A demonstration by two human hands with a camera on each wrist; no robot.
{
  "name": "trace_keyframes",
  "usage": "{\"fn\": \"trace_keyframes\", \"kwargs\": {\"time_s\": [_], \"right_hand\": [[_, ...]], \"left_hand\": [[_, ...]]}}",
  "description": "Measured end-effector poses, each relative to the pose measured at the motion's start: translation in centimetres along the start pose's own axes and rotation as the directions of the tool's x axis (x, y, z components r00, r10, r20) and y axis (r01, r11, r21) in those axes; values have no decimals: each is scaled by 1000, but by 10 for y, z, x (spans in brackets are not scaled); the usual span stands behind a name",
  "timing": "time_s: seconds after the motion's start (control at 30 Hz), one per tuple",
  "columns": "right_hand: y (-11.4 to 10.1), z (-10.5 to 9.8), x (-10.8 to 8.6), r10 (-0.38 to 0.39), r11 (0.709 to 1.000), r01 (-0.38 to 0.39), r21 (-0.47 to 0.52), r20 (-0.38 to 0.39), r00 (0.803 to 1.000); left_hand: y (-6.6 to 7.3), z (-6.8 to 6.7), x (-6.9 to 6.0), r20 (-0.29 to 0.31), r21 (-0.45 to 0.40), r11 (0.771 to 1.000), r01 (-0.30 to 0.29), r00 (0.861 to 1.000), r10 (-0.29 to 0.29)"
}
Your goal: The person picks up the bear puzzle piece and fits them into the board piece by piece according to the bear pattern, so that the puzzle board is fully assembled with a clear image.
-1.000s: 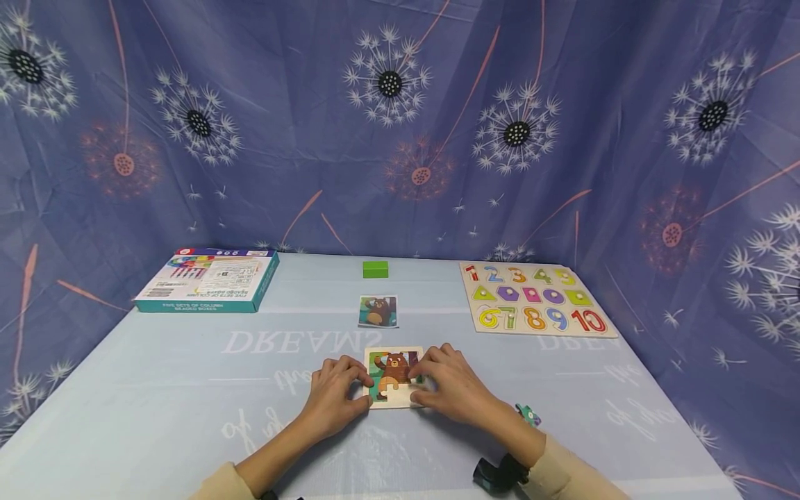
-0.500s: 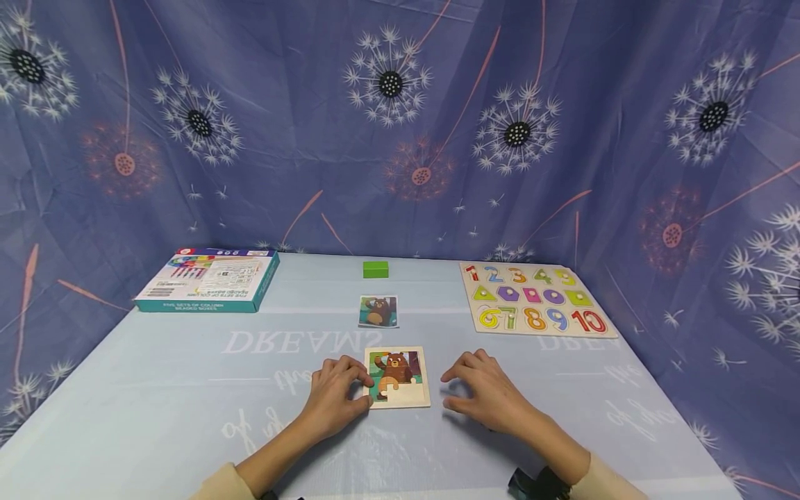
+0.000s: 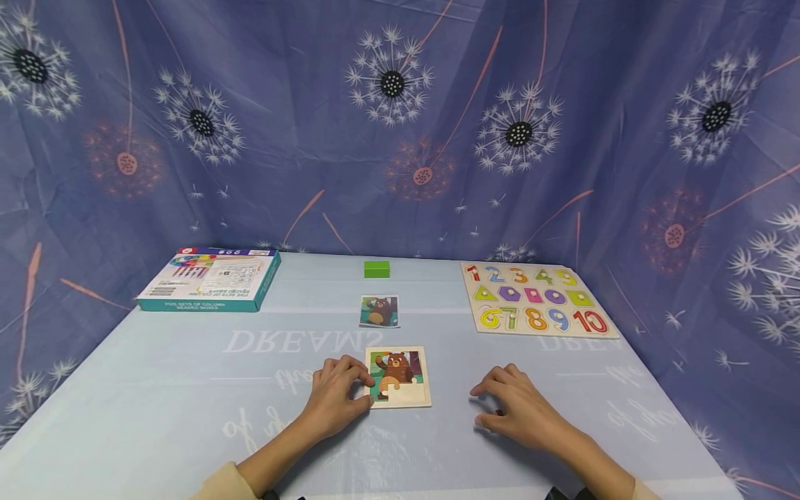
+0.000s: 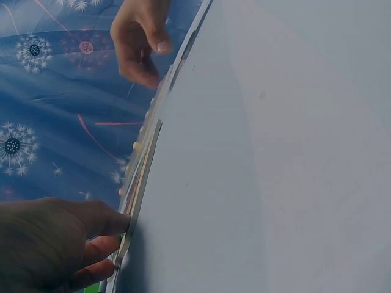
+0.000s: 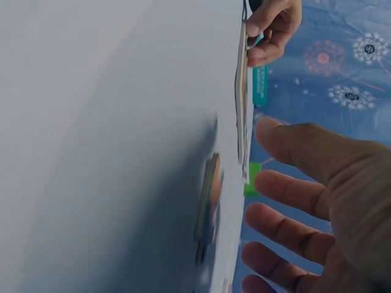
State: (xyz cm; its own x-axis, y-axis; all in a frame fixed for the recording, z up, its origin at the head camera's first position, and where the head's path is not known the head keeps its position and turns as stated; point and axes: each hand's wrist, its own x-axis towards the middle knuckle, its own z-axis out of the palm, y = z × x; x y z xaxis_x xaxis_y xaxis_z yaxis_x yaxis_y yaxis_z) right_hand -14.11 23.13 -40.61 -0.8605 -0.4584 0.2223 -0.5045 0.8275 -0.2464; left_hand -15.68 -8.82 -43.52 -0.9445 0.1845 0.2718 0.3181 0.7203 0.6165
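Note:
My left hand [image 3: 340, 396] holds the left edge of a square wooden jigsaw puzzle [image 3: 409, 397] by thumb and fingers. The puzzle shows a brown bear in a pale frame, with bare wood at its lower right. In the left wrist view it appears nearly edge-on beside the left fingers [image 4: 101, 250]. To its right my right hand [image 3: 519, 410] hovers with fingers loosely bent and apart, holding nothing visible. A loose puzzle piece [image 5: 208, 201] lies near that hand in the right wrist view; the head view hides most of it.
A bear picture card [image 3: 379, 311] lies behind the puzzle, with a green block [image 3: 377, 269] farther back. A number-and-shape board [image 3: 537, 300] lies at back right, a teal-edged box [image 3: 206, 281] at back left. A patterned curtain [image 3: 300, 139] hangs behind the table.
My right hand has left the puzzle's right side and moved right and nearer, over the loose piece seen earlier by the forearm. My left hand stays at the puzzle's left edge.

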Motion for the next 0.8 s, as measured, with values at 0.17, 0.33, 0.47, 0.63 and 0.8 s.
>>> {"fn": "trace_keyframes", "kwargs": {"time_s": [0.17,0.33,0.47,0.63,0.8], "right_hand": [[7,-1,-9,-21,1000,21,-7,-28,999],[12,-4,-17,-3,1000,3,1,-3,1000],[16,-5,-22,-5,1000,5,-4,10,1000],[21,-4,-26,-11,1000,11,-5,18,1000],[25,-4,-28,-14,1000,14,1,18,1000]], "left_hand": [[0,0,0,2,4,1000,2,1000,-2],[1,0,1,9,4,1000,16,1000,-16],[2,0,1,13,-1,1000,23,1000,-23],[2,0,1,12,0,1000,26,1000,-26],[1,-1,1,1,3,1000,10,1000,-10]]}}
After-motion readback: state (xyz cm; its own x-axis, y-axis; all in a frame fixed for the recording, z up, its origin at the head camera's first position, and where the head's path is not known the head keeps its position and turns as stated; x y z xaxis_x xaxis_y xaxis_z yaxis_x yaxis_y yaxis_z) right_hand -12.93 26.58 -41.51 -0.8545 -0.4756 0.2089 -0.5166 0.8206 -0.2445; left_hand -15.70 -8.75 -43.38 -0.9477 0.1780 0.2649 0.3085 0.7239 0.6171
